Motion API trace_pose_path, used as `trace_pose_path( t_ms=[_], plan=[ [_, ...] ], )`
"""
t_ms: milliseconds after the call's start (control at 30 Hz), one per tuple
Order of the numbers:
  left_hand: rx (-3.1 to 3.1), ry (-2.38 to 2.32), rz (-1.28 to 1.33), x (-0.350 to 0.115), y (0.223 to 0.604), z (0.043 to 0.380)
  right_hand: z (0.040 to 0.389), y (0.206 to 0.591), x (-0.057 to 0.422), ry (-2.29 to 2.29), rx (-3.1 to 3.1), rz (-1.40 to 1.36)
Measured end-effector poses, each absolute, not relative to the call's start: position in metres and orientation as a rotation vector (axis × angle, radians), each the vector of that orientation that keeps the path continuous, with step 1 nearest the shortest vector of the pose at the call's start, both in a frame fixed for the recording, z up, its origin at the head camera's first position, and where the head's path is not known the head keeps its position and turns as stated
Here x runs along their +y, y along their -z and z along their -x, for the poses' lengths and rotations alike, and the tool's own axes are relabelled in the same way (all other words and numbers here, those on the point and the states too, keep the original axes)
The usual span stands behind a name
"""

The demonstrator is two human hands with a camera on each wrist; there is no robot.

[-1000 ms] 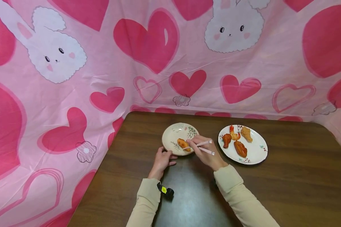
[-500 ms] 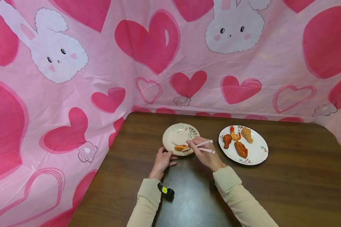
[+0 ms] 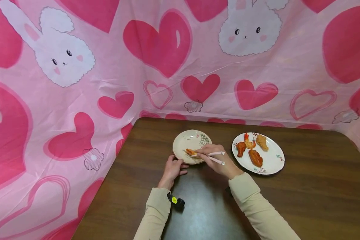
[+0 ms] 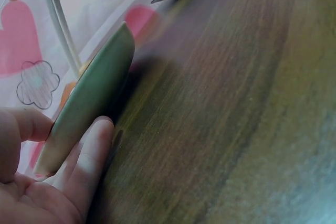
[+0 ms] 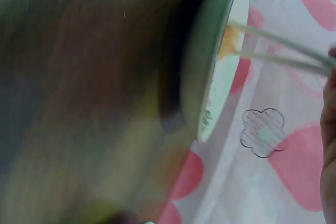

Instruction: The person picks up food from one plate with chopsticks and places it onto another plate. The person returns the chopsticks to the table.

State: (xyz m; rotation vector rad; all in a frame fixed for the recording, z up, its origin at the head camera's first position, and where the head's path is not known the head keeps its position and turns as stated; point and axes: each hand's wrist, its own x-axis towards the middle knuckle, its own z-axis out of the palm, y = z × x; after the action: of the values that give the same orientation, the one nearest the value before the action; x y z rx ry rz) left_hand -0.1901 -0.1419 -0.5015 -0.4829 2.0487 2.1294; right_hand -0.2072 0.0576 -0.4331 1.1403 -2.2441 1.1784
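Observation:
My left hand (image 3: 172, 170) holds the near-left rim of a small cream dish (image 3: 184, 139), thumb on top and fingers underneath, as the left wrist view shows. Leaf sprigs decorate the dish. Over its right side, my right hand (image 3: 219, 162) grips a pair of pale pink chopsticks (image 3: 215, 158). Their tips meet an orange-brown piece of food (image 3: 190, 152) in the dish; its exact kind is unclear. In the right wrist view the chopstick tips lie on either side of that food (image 5: 229, 41). Whether the piece is lifted off the dish cannot be told.
To the right stands a white oval plate (image 3: 271, 158) with a dark rim. On it lie a drumstick (image 3: 241, 148), a shrimp (image 3: 249, 142), a chicken wing (image 3: 255, 158) and a battered piece (image 3: 262, 142). A pink heart-print cloth (image 3: 165, 96) hangs behind the brown table (image 3: 312, 173).
The food turned under the chopsticks, from lying broad side up to narrower, and shifted slightly in the dish. The left hand keeps its hold on the rim; the oval plate stays put.

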Motion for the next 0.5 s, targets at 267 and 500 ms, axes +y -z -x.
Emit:
trace_pose_path(
  t_ms=[267,500],
  plan=[
    [2.042,-2.138,0.481,-0.1407,0.5043,0.1899,0.2127,0.4421,0.0653,-1.585,-2.444,-0.317],
    [2.039,-2.137,0.487,-0.1418,0.5034,0.1906,0.2135,0.4388,0.0661,-1.687,-2.532,-0.100]
  ],
)
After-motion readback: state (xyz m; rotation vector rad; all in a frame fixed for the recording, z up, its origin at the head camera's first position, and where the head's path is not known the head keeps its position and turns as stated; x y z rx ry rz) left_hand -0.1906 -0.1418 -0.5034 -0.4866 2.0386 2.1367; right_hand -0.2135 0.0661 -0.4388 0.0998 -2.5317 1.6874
